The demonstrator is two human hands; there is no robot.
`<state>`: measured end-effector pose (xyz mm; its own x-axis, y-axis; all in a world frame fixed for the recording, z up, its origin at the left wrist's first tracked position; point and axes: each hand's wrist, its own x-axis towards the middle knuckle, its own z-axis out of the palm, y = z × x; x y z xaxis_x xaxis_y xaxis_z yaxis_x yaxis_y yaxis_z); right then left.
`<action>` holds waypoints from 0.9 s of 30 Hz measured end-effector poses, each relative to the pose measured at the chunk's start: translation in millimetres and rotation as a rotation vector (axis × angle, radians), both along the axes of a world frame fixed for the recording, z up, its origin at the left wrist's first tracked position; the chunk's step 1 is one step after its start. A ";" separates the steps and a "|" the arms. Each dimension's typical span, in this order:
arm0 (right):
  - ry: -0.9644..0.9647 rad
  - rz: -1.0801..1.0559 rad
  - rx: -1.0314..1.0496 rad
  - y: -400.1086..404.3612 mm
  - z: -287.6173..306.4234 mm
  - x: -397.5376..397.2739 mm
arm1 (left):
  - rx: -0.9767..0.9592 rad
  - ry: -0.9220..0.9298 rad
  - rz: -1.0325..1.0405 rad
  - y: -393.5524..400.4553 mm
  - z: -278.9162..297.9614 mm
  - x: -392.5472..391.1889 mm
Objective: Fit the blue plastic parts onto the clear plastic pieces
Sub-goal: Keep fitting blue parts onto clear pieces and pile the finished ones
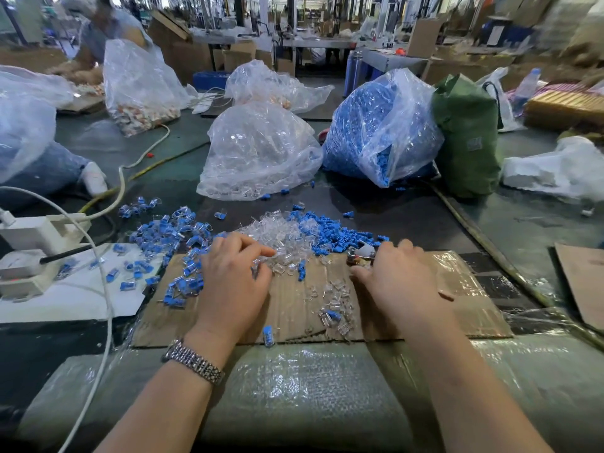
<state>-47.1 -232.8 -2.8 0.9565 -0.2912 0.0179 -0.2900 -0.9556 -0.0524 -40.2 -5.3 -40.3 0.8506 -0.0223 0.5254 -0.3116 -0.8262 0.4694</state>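
Observation:
A heap of clear plastic pieces (274, 232) lies at the far edge of a cardboard sheet (474, 315), with loose blue parts (330, 233) piled just to its right. Blue-and-clear fitted pieces (170, 230) are scattered to the left, and one (268, 333) lies at the cardboard's near edge. My left hand (233, 279), with a metal watch on the wrist, lies palm down, its fingertips touching the clear heap. My right hand (400, 276) lies palm down on the cardboard, thumb spread. Its fingertips are beside a small metal-and-white object (362, 252).
Behind the heaps stand a bag of clear pieces (258, 152), a bag of blue parts (369, 125) and a green bag (467, 135). A white power strip (36, 237) with cables sits at the left. Bubble wrap (294, 387) covers the near edge. A person (108, 27) works at the far left.

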 end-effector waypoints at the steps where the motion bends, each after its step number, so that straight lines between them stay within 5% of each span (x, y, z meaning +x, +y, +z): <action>1: -0.060 0.018 -0.018 6.1 0.6 0.6 | 0.029 0.001 -0.018 -0.7 -1.2 0.1; 7: -0.027 0.293 0.151 58.2 0.7 8.8 | 0.219 0.035 -0.084 -10.8 -2.5 0.8; 18: -0.133 0.309 0.265 61.3 -10.5 11.3 | 0.208 0.022 -0.159 -10.6 0.2 -3.2; 24: -0.458 0.348 0.850 50.5 -14.4 6.1 | -0.331 0.233 -0.239 -5.6 8.0 -6.7; 27: -0.465 0.378 1.042 51.7 -13.4 2.2 | -0.618 0.363 -0.268 0.9 12.5 -7.7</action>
<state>-44.9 -181.1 -16.2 0.9488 -0.0731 0.3072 0.2517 -0.4126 -0.8755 -47.9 -4.4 -27.8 0.9791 -0.0453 0.1984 -0.2028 -0.2978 0.9329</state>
